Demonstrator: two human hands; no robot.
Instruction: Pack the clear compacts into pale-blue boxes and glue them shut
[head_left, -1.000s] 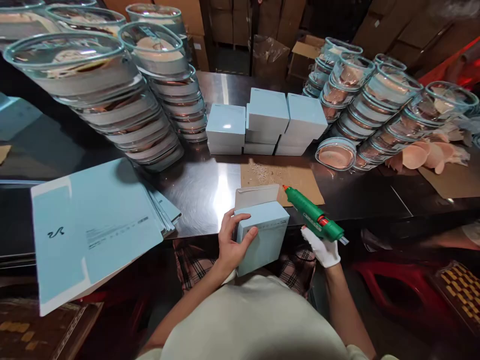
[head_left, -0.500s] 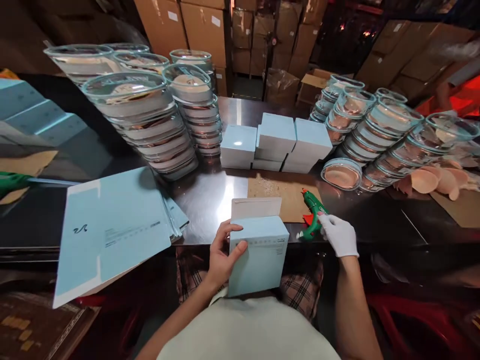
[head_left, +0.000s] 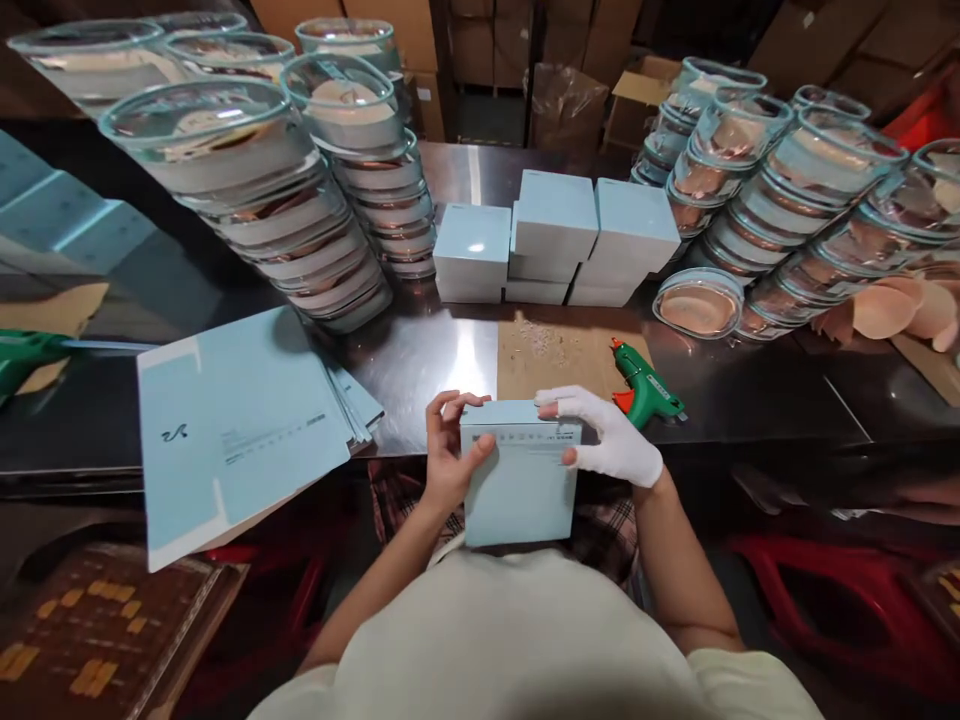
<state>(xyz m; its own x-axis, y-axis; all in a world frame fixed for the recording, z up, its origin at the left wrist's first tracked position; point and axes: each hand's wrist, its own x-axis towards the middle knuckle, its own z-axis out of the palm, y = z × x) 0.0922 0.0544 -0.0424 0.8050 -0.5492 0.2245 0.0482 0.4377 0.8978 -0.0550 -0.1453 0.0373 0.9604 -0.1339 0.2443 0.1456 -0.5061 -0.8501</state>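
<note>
We have the light-blue carton (head_left: 519,495) upright at the worktop's (head_left: 420,360) near edge, over the lap; can't tell if it rests on anything. Left hand (head_left: 450,455), bare, pinches its upper left corner: thumb on the printed face, fingers over the top edge. Right hand (head_left: 611,440), white-gloved with bare fingertips showing, pinches the upper right corner likewise.

We'd judge it thin card: light unless filled (contents hidden), stiff along folds, broad faces easier to dent. Coating looks smooth, so the glove fabric might slide. Best holds: folded edges and upper corners, light pressure, not mid-face.

Green glue gun (head_left: 645,388) lies across the cardboard sheet's (head_left: 592,370) right edge, no hand on it. Flat carton blanks (head_left: 247,420) overhang the worktop's near edge, left.
</note>
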